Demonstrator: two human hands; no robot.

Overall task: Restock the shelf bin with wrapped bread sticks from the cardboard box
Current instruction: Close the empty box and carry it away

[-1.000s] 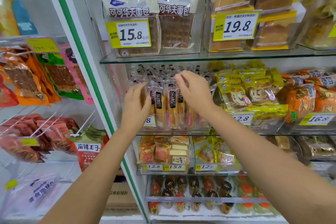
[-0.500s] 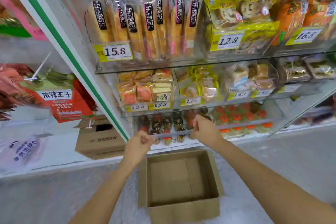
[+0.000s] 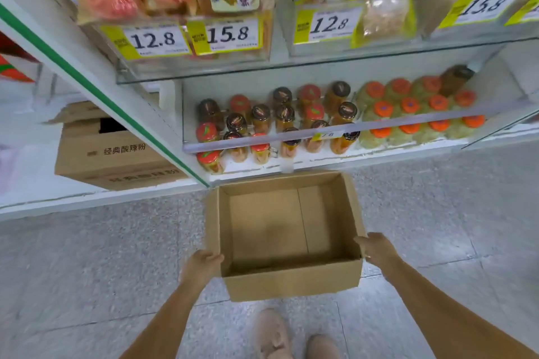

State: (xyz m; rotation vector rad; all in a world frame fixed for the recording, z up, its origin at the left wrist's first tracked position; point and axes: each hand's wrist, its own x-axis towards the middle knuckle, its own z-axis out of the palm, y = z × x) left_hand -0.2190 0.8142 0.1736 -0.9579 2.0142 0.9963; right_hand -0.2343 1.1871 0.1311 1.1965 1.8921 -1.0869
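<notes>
An open cardboard box (image 3: 291, 283) sits on the grey floor in front of the shelving, and nothing lies inside it. My left hand (image 3: 202, 267) grips the box's left wall near the front corner, fingers curled over the rim. My right hand (image 3: 376, 249) is at the right wall near the front corner; its fingers lie along the outside and I cannot tell whether they curl over the edge. The bread stick bin is out of view above the frame.
The bottom shelf (image 3: 320, 160) holds jars with red and dark lids (image 3: 256, 125) and orange-lidded tubs (image 3: 414, 114). Clear bins with price tags (image 3: 224, 35) hang overhead. A second closed carton (image 3: 110, 154) sits under the left shelf. My shoes (image 3: 294, 335) stand behind the box.
My view dropped from the bread stick bin to the floor. Both hands came down from the shelf and now take the empty box by its two sides.
</notes>
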